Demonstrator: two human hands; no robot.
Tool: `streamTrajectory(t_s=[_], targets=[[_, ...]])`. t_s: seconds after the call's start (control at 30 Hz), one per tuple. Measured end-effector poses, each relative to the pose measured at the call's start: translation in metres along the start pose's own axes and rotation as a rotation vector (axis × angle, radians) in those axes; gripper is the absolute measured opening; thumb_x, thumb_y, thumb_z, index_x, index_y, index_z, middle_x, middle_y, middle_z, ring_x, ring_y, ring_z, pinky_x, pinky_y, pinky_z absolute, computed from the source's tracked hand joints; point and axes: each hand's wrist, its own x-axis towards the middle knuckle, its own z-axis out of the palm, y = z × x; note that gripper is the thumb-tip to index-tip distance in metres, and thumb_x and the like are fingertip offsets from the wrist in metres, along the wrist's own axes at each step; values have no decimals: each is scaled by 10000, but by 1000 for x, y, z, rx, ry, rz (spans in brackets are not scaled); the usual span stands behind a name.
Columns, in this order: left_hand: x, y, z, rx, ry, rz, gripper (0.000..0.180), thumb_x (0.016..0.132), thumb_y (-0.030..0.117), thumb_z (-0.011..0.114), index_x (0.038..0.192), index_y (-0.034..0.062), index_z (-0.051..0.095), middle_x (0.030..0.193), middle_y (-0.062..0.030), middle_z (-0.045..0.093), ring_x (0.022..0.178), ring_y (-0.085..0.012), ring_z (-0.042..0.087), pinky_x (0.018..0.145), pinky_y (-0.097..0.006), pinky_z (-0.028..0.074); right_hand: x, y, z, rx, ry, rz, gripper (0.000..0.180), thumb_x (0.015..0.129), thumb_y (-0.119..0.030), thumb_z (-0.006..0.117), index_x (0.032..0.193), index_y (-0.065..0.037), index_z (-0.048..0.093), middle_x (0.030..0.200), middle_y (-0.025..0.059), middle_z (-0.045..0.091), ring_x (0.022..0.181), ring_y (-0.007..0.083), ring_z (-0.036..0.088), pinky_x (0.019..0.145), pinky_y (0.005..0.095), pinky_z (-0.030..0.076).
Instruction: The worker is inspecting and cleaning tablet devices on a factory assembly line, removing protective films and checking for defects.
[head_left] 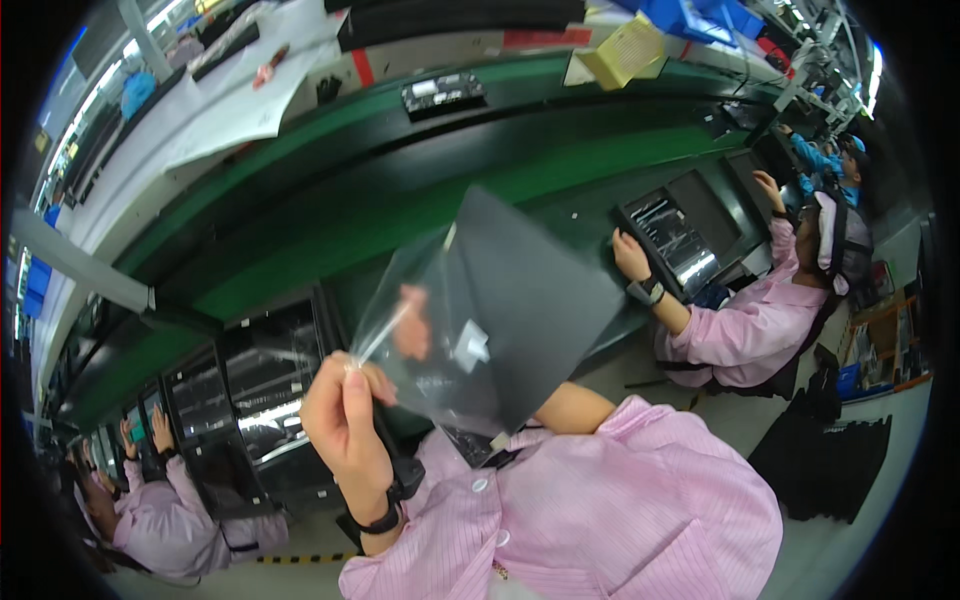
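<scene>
A thin dark grey panel (545, 300) is held up at a tilt in front of my chest. Clear plastic film (395, 290) spreads from its left side, and a small white label (472, 345) shows near there. Finger and thumb of my left hand (345, 415) pinch the film's left edge, pulling it taut. My right forearm passes behind the panel, and my right hand (412, 325) shows blurred through the film, supporting the panel from behind; the rest of that hand is hidden.
A green-and-black conveyor line crosses ahead, with a black electronic unit (443, 94) on its far ledge. Dark trays with glossy panels (265, 375) stand at left. Co-workers in pink sit at left and right; the right one touches a framed tray (690, 235). A yellow box (627, 55) stands beyond.
</scene>
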Motion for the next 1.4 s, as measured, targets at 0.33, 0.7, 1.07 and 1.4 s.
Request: streamTrajectory(t_s=[0.33, 0.7, 1.07, 1.4], targets=[[-32, -9, 7, -60, -104, 34, 425, 942, 360, 316, 754, 6, 457, 714, -41, 441, 670, -128, 422, 619, -248, 334, -23, 39, 6, -466, 1150, -70, 501, 929, -379, 419, 556, -55, 506, 518, -24, 454, 443, 89, 385, 445, 273, 340], [8, -48, -8, -516, -69, 58, 451, 958, 349, 317, 1196, -18, 425, 1222, -169, 469, 1193, -226, 412, 1044, -365, 278, -36, 48, 12, -983, 1188, 19, 586, 902, -454, 423, 544, 6, 487, 525, 41, 466, 540, 120, 412, 548, 331, 358], [28, -38, 26, -185, -280, 237, 876, 836, 704, 115, 1310, -4, 317, 1361, -181, 356, 1284, -289, 309, 1048, -447, 220, -29, 41, 41, -835, 1083, -144, 512, 898, -378, 476, 589, 25, 540, 590, -60, 452, 562, 71, 402, 491, 280, 337], [5, -12, 28, -305, -318, 324, 612, 890, 508, 230, 1185, 3, 409, 1224, -181, 467, 1045, -211, 491, 891, -336, 333, -17, 30, 82, -570, 869, -200, 491, 933, -346, 402, 603, -37, 594, 533, -22, 542, 447, 51, 463, 441, 199, 349]])
